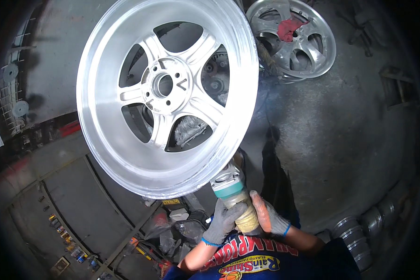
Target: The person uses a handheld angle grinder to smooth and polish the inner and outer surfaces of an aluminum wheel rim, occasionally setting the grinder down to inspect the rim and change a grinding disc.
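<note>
A large silver alloy wheel (210, 112) fills the upper middle, its hub and spokes facing me. Just below its lower right rim is an angle grinder (229, 189) with a metal head, a teal collar and a body wrapped in yellowish tape. The head reaches the rim's lower edge, and its disc is hidden there. My left hand (222, 220), in a grey knit glove, wraps the taped body from the left. From the right, my right hand (270, 217), in a grey glove with an orange palm, grips the same body.
Another alloy wheel (322, 56) lies at the upper right with a red cloth (291, 29) on it. Several wheels (352, 238) are stacked at the lower right. Plastic bags (191, 229) and tools clutter the lower left, near a metal frame (119, 205). Grey concrete floor (331, 140) extends right.
</note>
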Motion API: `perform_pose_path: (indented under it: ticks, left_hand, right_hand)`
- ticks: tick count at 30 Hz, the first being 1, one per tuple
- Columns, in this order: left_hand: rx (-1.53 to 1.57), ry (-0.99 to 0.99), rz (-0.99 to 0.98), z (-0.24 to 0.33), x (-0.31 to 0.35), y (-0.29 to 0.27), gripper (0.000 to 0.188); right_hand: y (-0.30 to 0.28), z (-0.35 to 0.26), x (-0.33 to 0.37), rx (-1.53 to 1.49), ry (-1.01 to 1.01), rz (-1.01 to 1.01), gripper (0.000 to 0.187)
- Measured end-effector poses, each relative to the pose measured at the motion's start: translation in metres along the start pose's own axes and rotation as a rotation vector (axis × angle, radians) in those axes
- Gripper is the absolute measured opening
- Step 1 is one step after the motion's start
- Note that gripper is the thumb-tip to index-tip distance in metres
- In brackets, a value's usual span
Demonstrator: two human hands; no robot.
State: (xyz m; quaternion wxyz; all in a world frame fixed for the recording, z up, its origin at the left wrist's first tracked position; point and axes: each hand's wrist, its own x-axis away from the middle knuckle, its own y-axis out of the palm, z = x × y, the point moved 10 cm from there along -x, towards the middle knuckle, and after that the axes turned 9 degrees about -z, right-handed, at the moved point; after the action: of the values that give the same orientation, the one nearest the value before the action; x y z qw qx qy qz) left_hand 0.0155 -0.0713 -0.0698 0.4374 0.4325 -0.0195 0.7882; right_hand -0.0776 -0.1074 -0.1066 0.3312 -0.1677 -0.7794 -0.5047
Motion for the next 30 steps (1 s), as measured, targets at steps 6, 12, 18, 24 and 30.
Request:
perform_pose_path:
  ticks: [6, 12, 18, 24, 30]
  left_hand:
    - [0.136, 0.027, 0.009, -0.003, 0.001, 0.003, 0.038]
    - [0.098, 0.035, -0.054, 0.003, -0.01, 0.012, 0.034]
    - [0.077, 0.025, -0.141, 0.004, -0.013, 0.039, 0.032]
    - [-0.009, -0.039, -0.135, 0.015, -0.005, 0.048, 0.031]
    - [0.029, -0.066, -0.177, 0.015, -0.001, 0.045, 0.03]
  right_hand:
    - [0.003, -0.007, 0.002, 0.058, -0.101, 0.047, 0.054]
    - [-0.005, -0.009, 0.007, 0.217, -0.231, -0.004, 0.057]
    - [-0.032, 0.024, 0.013, -0.234, -0.095, 0.072, 0.046]
    - [-0.015, 0.01, 0.022, -0.428, -0.075, -0.092, 0.076]
    - [-0.021, -0.005, 0.027, -0.031, -0.146, -0.156, 0.074]
